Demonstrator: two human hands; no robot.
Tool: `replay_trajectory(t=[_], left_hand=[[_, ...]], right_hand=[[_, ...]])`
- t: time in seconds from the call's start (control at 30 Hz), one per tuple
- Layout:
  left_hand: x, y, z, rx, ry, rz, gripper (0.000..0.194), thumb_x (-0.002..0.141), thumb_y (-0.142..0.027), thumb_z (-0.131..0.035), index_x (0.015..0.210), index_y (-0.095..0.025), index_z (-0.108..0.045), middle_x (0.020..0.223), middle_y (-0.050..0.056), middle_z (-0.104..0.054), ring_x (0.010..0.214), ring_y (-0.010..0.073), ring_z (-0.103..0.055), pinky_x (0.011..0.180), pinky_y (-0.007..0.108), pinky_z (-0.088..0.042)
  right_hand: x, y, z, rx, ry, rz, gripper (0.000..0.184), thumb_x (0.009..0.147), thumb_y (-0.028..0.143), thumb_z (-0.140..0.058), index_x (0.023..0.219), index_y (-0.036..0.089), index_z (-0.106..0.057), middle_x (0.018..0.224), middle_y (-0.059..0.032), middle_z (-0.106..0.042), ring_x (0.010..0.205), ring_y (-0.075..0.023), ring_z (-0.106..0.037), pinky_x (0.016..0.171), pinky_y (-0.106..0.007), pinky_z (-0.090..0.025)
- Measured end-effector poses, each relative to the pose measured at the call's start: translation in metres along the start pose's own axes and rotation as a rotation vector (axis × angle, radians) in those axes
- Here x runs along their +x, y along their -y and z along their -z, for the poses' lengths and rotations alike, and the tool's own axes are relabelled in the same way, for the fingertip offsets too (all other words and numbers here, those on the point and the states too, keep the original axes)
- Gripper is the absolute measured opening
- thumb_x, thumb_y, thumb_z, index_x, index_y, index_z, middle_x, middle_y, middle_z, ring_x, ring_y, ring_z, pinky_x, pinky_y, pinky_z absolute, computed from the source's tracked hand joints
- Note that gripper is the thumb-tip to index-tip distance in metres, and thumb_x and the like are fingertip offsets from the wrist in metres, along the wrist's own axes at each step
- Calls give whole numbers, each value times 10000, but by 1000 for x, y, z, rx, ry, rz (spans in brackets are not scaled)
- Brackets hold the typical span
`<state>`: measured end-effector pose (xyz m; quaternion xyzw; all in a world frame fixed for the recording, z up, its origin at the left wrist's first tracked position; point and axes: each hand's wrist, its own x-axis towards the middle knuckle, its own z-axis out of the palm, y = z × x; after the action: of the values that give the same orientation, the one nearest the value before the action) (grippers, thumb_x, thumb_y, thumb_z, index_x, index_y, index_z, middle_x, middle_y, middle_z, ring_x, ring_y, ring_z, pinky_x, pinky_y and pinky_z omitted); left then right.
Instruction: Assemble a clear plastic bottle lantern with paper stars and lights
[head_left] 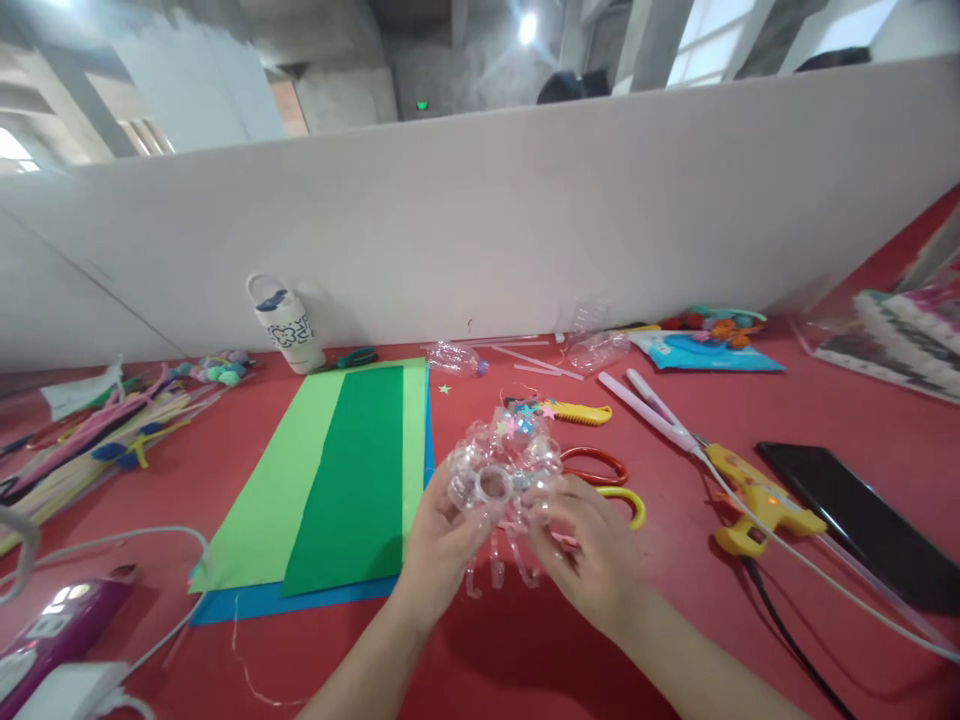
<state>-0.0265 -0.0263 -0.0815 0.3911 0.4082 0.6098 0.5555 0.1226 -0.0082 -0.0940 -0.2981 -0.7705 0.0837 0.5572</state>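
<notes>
Clear plastic craft [506, 470] held at centre frame, cupped by left hand [442, 545], apparently pinched by right [592, 550]; fingertips blurred, red-handled scissors [596, 466] partly hidden behind.

Clear plastic craft [506, 460], star-decorated, bumpy, above red table [480, 660].

A long white wall [480, 230] stands along the far edge of the red worktop [480, 660]. Behind it are gray posts [649, 45], big bright windows [705, 40] at the right, a shining lamp [528, 28] and a little green light [422, 105].
</notes>
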Motion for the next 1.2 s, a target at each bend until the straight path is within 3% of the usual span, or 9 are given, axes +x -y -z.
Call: replay_trajectory(t=[0.17, 0.3, 0.4, 0.73, 0.87, 0.93, 1.03, 1.2], left_hand=[[1, 1, 1, -52, -11, 16, 319, 657, -195, -750, 954, -211, -637, 915, 32, -711, 885, 181, -646, 823, 288, -463], [2, 3, -1, -212, 60, 77, 164, 714, -213, -697, 872, -197, -654, 805, 17, -704, 761, 153, -647, 758, 273, -470], [3, 5, -4, -310, 87, 148, 91, 751, -212, -658, 831, -169, -652, 792, 37, -702, 736, 154, -643, 760, 290, -473], [-2, 6, -9, -255, 72, 295, 123, 812, -235, -606, 816, -124, -661, 772, 55, -682, 682, 121, -599, 686, 243, -474], [-3, 7, -12, -287, 64, 332, 112, 816, -235, -612, 803, -137, -665, 748, 35, -685, 675, 104, -606, 714, 236, -478], [-4, 8, -12, -290, 58, 360, 118, 815, -236, -615, 802, -131, -667, 732, 37, -687, 659, 101, -608, 696, 230, -480], [-6, 9, -12, -274, 68, 401, 133, 818, -244, -612, 821, -123, -666, 733, 43, -692, 637, 97, -608, 672, 228, -484], [-8, 11, -12, -238, 92, 417, 135, 824, -247, -602, 824, -124, -658, 738, 41, -688, 639, 98, -606, 668, 229, -484]], right_hand=[[15, 4, 4, 149, -2, -226, 149, 763, 90, -523, 763, 234, -483, 746, 4, -571, 676, -141, -589, 607, -271, -509], [29, 3, 5, 367, 130, -440, 146, 763, 157, -538, 880, 224, -482, 820, -4, -585, 709, -135, -625, 623, -274, -542], [33, 0, 3, 504, 197, -545, 137, 739, 231, -577, 839, 217, -485, 829, -12, -597, 778, -151, -627, 672, -299, -549], [10, -1, -4, 614, 88, -802, 183, 742, 276, -601, 745, 217, -428, 755, 27, -523, 646, -110, -555, 584, -261, -505], [7, 2, 0, 495, 60, -744, 114, 758, 242, -598, 745, 214, -488, 729, 26, -530, 649, -119, -538, 564, -246, -472], [8, 5, 5, 346, 58, -610, 41, 798, 211, -562, 770, 217, -533, 731, 23, -546, 666, -123, -541, 607, -255, -472], [11, 7, 12, 177, 88, -430, 90, 846, 193, -521, 836, 227, -604, 792, 3, -580, 732, -135, -564, 665, -272, -478], [14, 5, 15, 114, 103, -415, 143, 854, 170, -515, 875, 233, -641, 822, -6, -585, 752, -137, -579, 643, -262, -484]])
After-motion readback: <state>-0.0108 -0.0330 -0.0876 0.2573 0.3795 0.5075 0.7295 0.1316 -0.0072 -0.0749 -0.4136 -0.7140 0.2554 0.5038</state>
